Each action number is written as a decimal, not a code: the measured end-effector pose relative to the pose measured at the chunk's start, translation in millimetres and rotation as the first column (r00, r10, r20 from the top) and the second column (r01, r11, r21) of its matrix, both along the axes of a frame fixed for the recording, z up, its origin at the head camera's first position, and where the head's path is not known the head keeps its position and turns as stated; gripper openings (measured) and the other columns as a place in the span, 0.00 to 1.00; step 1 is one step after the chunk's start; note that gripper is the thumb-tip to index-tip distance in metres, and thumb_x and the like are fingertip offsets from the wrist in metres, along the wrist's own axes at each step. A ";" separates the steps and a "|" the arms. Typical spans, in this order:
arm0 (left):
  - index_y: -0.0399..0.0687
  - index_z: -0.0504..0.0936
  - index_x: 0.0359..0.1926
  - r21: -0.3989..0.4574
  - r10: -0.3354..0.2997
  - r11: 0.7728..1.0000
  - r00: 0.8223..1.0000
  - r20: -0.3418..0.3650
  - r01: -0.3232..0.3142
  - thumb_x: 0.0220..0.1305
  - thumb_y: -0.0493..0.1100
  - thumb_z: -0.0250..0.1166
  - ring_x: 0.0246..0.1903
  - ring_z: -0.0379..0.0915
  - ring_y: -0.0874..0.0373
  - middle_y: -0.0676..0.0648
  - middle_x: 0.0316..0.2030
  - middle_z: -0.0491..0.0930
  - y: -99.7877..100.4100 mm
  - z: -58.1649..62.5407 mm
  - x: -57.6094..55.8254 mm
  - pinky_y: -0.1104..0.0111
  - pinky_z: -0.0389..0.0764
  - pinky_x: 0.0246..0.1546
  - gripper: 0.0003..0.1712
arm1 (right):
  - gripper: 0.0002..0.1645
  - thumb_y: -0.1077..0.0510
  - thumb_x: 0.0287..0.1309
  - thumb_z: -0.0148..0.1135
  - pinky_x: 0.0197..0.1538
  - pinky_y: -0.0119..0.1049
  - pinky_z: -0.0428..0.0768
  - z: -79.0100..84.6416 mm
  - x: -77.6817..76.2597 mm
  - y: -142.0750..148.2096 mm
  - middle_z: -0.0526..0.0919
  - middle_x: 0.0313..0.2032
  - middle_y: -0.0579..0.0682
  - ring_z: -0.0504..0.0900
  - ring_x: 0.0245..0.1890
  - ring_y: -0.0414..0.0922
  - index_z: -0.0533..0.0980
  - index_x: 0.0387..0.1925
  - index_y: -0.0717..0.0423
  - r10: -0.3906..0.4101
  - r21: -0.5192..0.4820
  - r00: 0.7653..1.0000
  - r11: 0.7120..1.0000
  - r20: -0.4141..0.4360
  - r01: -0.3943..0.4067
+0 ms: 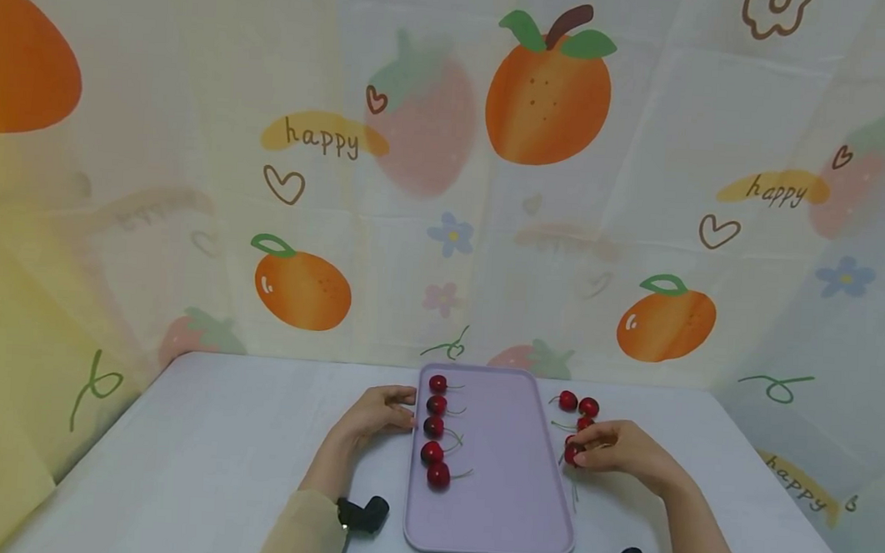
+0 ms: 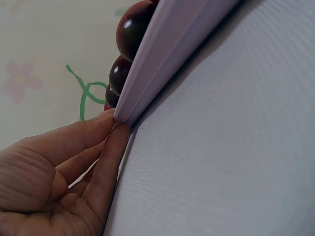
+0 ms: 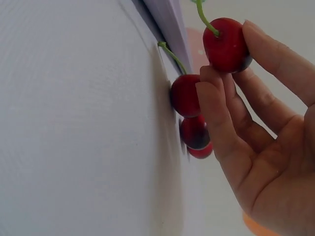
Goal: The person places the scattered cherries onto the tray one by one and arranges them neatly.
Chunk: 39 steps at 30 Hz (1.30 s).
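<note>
My right hand [image 1: 621, 450] pinches a dark red cherry [image 3: 226, 45] between thumb and fingertips, just right of the lilac tray [image 1: 500, 463]. The cherry's green stem points away from the fingers. Behind it, more cherries [image 3: 186, 96] lie on the table, partly hidden by the hand. At the tray's left side, my left hand [image 1: 375, 411] pinches the rim with thumb and finger, as the left wrist view shows. Several cherries [image 1: 434, 427] with stems form a column along the tray's left edge.
A white cloth covers the table [image 1: 239, 441]. Behind it hangs a fruit-printed curtain [image 1: 406, 249]. Two loose cherries [image 1: 589, 408] lie at the back, right of the tray. Each wrist wears a black camera mount [image 1: 362, 514].
</note>
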State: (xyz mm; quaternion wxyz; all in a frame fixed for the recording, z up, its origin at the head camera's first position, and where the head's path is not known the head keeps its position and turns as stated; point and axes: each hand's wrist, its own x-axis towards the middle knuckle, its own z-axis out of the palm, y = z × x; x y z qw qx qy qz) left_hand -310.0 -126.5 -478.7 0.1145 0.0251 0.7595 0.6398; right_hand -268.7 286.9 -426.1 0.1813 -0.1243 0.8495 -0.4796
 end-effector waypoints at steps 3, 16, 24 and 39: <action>0.33 0.72 0.64 -0.002 -0.002 1.000 1.000 -0.001 0.002 0.56 0.30 0.67 0.34 0.82 0.60 0.33 0.56 0.78 -0.3 0.9 0.0 0.65 0.88 0.44 0.32 | 0.23 0.51 0.56 0.70 0.48 0.32 0.84 1.6 -2.0 -2.5 0.84 0.47 0.52 0.79 0.47 0.42 0.81 0.50 0.61 -0.013 0.010 1.000 1.000 -0.008 0.014; 0.33 0.73 0.63 -0.008 0.004 1.000 1.000 -0.004 -0.004 0.56 0.30 0.67 0.34 0.82 0.60 0.34 0.55 0.79 0.9 0.6 -1.5 0.65 0.88 0.44 0.32 | 0.25 0.50 0.57 0.69 0.46 0.36 0.84 7.9 -16.8 -28.0 0.86 0.44 0.52 0.85 0.41 0.43 0.80 0.53 0.59 -0.025 -0.020 0.999 0.999 -0.029 0.025; 0.31 0.72 0.64 -0.004 -0.001 1.000 1.000 -0.009 0.001 0.56 0.29 0.67 0.33 0.82 0.61 0.33 0.55 0.79 2.3 0.7 -0.4 0.65 0.88 0.44 0.32 | 0.25 0.51 0.58 0.67 0.46 0.36 0.82 14.2 -28.8 -43.8 0.86 0.43 0.52 0.82 0.40 0.45 0.80 0.55 0.59 -0.008 -0.035 0.999 0.999 -0.052 0.006; 0.32 0.73 0.63 -0.012 0.013 1.000 1.000 -0.007 -0.013 0.56 0.29 0.67 0.34 0.83 0.59 0.33 0.55 0.79 2.0 2.1 3.0 0.65 0.89 0.43 0.32 | 0.28 0.58 0.62 0.65 0.51 0.31 0.86 12.6 -55.5 -86.4 0.86 0.47 0.51 0.85 0.42 0.37 0.74 0.59 0.69 -0.091 -0.301 0.995 0.949 0.038 0.098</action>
